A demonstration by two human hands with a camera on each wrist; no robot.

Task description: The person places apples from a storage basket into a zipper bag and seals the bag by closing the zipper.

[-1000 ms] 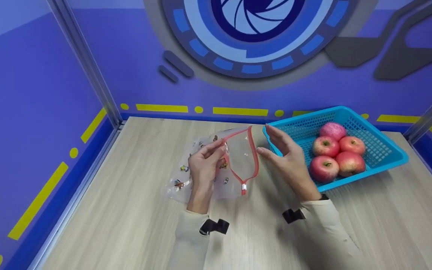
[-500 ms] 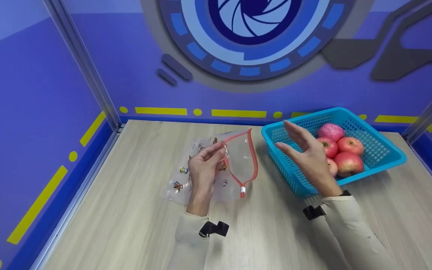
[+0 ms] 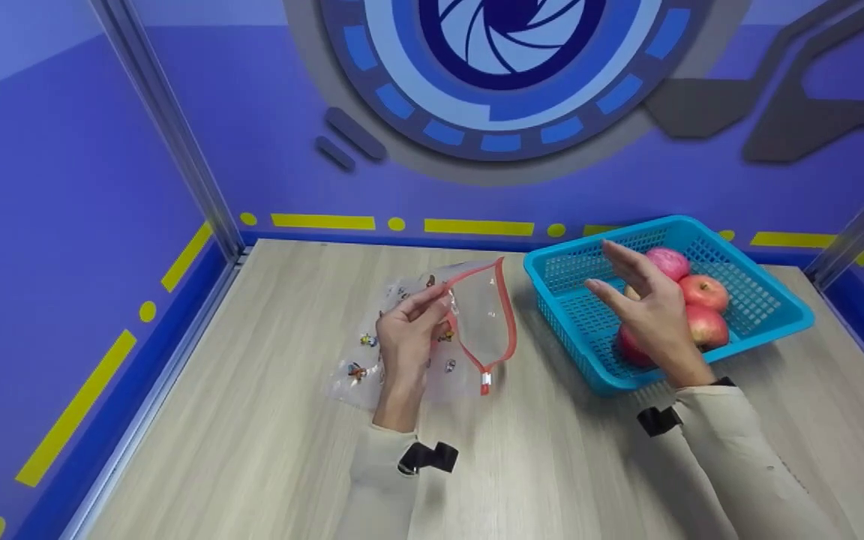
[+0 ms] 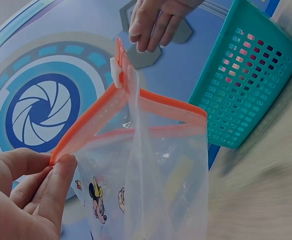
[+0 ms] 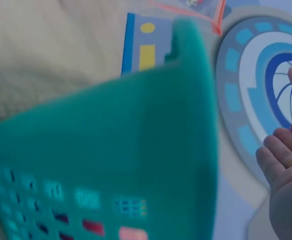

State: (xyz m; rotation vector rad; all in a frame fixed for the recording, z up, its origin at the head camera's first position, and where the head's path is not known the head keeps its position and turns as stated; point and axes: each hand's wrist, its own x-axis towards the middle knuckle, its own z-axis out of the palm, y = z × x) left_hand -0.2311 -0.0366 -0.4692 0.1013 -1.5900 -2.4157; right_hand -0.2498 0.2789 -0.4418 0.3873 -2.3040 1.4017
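Observation:
The left hand [image 3: 408,330] pinches the red-orange zip edge of a clear printed bag [image 3: 469,375]; in the left wrist view the thumb and fingers grip that orange edge [image 4: 71,135], and the bag's mouth stands apart. The right hand [image 3: 653,311], fingers spread and holding nothing, hangs over the blue basket [image 3: 571,341], partly hiding the red apples [image 3: 704,292] inside. In the right wrist view the basket's side [image 5: 111,135] fills much of the picture, with the right hand [image 5: 288,160] at the right edge.
A pale wooden tabletop [image 3: 252,420] lies under the bag and basket. Behind it rises a blue patterned wall [image 3: 252,135], with a metal corner post [image 3: 177,135] on the left and another [image 3: 863,217] on the right.
The right hand has moved away from beside the bag's mouth, rightward to above the basket and apples. The left hand keeps its pinch on the bag, nearly still.

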